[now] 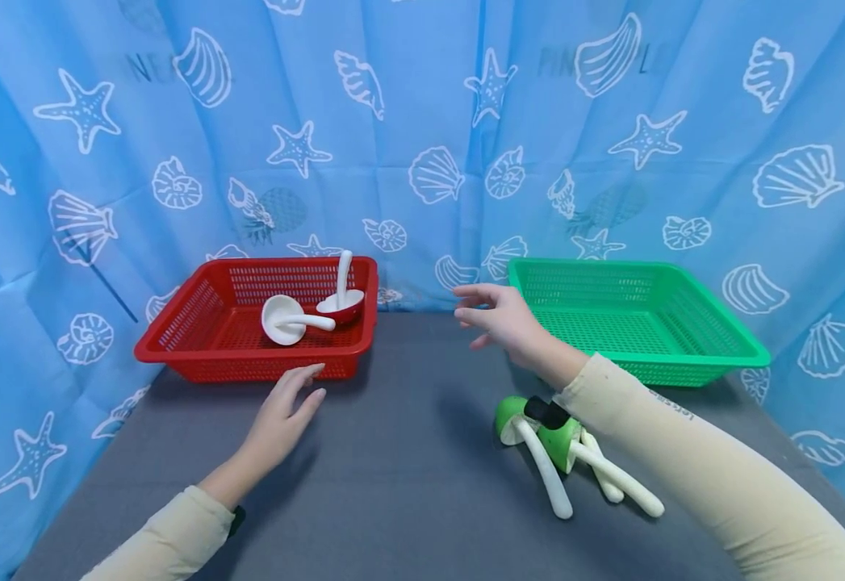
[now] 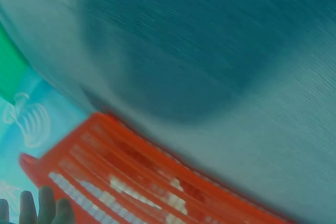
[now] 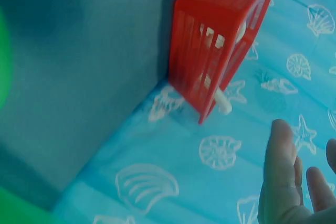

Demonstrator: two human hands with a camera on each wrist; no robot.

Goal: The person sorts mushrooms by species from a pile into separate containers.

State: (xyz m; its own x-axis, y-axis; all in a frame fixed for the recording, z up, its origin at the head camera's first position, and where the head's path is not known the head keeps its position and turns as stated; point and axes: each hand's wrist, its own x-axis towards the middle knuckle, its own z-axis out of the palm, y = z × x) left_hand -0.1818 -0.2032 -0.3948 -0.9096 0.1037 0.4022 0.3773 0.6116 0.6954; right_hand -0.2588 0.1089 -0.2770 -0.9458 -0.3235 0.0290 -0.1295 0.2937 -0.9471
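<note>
My left hand (image 1: 280, 415) hovers just in front of the red basket (image 1: 255, 355), fingers fairly straight and holding nothing. Two soup spoons lie inside that basket: one (image 1: 277, 311) shows its white bowl, the other (image 1: 342, 305) has a red outside and an upward-leaning white handle. My right hand (image 1: 502, 321) is raised beside the green basket's left end, fingers loosely bent around nothing. Below the right forearm, green spoons (image 1: 558, 445) with white handles lie bunched on the table; the sleeve and a black item at the wrist partly hide them.
The green basket (image 1: 647, 359) stands at the back right, with no spoons seen in it. Both baskets rest on a grey-covered table (image 1: 393, 484). A blue shell-print curtain (image 1: 422, 97) hangs close behind them.
</note>
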